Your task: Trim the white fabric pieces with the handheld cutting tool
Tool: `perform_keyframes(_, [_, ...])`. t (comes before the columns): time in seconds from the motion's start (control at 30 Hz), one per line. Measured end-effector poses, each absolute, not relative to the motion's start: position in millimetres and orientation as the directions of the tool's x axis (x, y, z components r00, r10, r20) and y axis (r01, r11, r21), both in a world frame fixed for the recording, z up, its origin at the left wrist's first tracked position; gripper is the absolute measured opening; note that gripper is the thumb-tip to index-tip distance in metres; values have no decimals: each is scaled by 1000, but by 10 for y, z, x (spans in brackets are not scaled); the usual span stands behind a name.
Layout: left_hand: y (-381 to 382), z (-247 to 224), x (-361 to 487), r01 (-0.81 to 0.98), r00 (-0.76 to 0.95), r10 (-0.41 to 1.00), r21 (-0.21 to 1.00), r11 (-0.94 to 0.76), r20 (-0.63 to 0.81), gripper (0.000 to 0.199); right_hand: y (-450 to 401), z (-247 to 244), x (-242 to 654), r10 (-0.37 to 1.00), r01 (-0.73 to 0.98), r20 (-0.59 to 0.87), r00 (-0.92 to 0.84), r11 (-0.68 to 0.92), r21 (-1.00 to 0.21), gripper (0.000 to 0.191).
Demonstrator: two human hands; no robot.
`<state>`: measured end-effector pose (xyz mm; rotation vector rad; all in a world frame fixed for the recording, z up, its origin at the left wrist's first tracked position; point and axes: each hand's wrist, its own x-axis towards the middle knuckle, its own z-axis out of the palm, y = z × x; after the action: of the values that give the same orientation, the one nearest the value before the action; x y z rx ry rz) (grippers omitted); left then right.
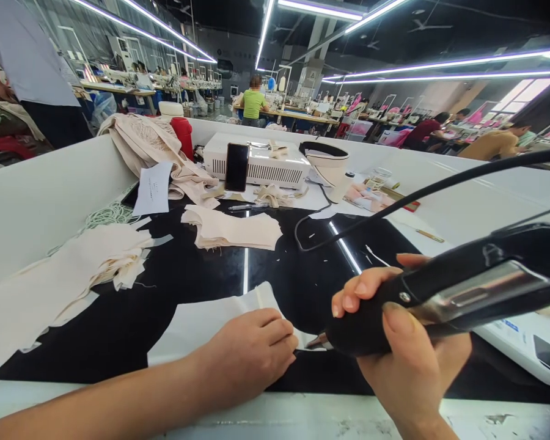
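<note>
My left hand (252, 348) is closed, its fingertips pinching the right edge of a white fabric piece (197, 327) that lies flat on the glossy black work surface (297, 275). My right hand (407, 354) wraps round a black corded hand tool (467, 275) with a metal trigger plate along its side. The tool's narrow metal tip (319, 342) points left and meets the fabric edge close to my left fingers; whether it presses on the cloth I cannot tell. Part of the fabric is hidden behind my left hand.
Cream fabric pieces are stacked at the left (73, 275) and in the middle (231, 227). Behind them stand a phone (237, 167) and a white vented box (275, 168). The tool's black cable (376, 214) arcs across the right. A white device (531, 348) sits at lower right.
</note>
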<state>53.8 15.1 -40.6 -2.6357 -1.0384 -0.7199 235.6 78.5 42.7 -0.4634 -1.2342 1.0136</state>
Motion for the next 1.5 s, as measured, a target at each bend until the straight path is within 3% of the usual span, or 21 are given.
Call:
perform_keyframes(0.4, [153, -417, 505, 679, 633, 573, -19, -734, 520, 27, 839, 397, 2448, 842, -399, 535, 65, 514, -760, 43])
perform_keyframes(0.57, [142, -407, 499, 683, 620, 590, 16, -731, 518, 22, 809, 381, 2445, 834, -353, 548, 62, 532, -770, 41])
perform_keyframes(0.8, [128, -234, 378, 670, 504, 646, 212, -711, 574, 26, 903, 315, 2448, 805, -342, 591, 43, 568, -749, 41])
perform_keyframes(0.97, [208, -147, 167, 722, 464, 710, 240, -650, 530, 32, 1105, 253, 2466, 800, -309, 598, 39, 579, -754, 34])
perform_keyframes(1.17, [183, -130, 105, 783, 501, 794, 212, -585, 345, 30, 1347, 326, 2442, 820, -237, 567, 82, 568, -788, 30])
perform_keyframes(1.4, [254, 347, 170, 883, 341, 925, 393, -254, -168, 19, 1361, 401, 2357, 854, -226, 518, 49, 515, -827, 34])
perform_keyframes(1.5, [480, 437, 173, 882, 330, 932, 401, -248, -150, 10, 1336, 424, 2313, 868, -255, 495, 23, 484, -837, 34])
